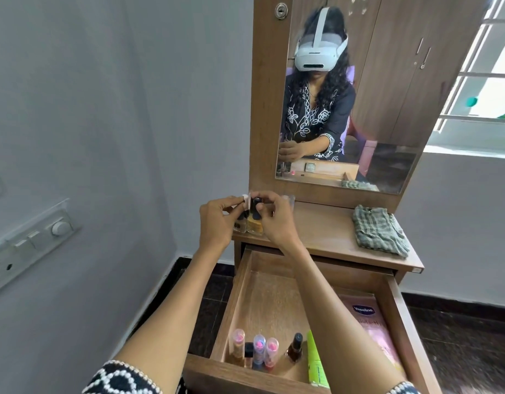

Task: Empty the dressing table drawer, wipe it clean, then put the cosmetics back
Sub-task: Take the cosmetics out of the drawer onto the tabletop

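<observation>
The wooden drawer [240, 297] is pulled open below the dressing table top [325, 231]. Along its front stand several small cosmetic bottles [258, 349], a dark nail polish bottle [294, 348], a green tube [315, 362] and a pink Vaseline sachet [371, 328]. At the table top's left end stand small bottles with dark caps [254, 223]. My left hand [217, 223] pinches a small white item there. My right hand [274, 220] has its fingers on a dark-capped bottle [256, 213]. Which exact bottles each hand holds is partly hidden by fingers.
A folded grey-green checked cloth [379, 230] lies on the right of the table top. A mirror [359, 109] rises behind, reflecting the person. A wall switch panel [32, 245] is at the left. Dark floor tiles surround the table.
</observation>
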`<move>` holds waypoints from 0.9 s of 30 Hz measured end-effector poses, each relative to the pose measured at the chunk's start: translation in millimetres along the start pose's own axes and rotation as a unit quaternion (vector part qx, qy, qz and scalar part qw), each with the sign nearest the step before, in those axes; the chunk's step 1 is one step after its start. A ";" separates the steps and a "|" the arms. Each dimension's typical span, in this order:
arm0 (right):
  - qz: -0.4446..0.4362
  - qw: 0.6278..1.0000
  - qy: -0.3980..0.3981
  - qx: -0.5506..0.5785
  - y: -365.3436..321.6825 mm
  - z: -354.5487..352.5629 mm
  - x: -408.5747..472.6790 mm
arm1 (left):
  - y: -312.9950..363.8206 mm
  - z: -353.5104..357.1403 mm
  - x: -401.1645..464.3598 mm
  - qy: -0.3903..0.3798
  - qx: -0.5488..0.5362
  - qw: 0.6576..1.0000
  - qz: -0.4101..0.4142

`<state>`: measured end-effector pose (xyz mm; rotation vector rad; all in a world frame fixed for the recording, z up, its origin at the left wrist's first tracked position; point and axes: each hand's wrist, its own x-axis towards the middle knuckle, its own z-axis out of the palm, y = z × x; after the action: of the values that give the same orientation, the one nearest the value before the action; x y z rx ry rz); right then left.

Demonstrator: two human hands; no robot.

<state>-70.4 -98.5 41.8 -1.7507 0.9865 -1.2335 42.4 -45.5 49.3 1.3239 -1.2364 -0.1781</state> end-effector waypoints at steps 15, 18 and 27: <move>-0.010 1.000 -0.004 -0.009 4.4 1.0 -1.4 | -20.5 5.2 4.5 0.029 -0.006 0.999 -0.042; -0.003 1.000 -0.011 -0.001 3.7 -1.6 -5.5 | -22.9 6.3 0.3 0.017 -0.024 0.998 -0.054; 0.009 0.999 -0.030 -0.020 2.2 -5.9 -6.9 | -29.6 12.6 -7.1 0.013 -0.050 0.996 -0.079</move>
<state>-78.1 -94.1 38.7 -1.7964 0.9959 -1.1499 45.4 -58.0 19.0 1.3316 -1.0871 -0.3303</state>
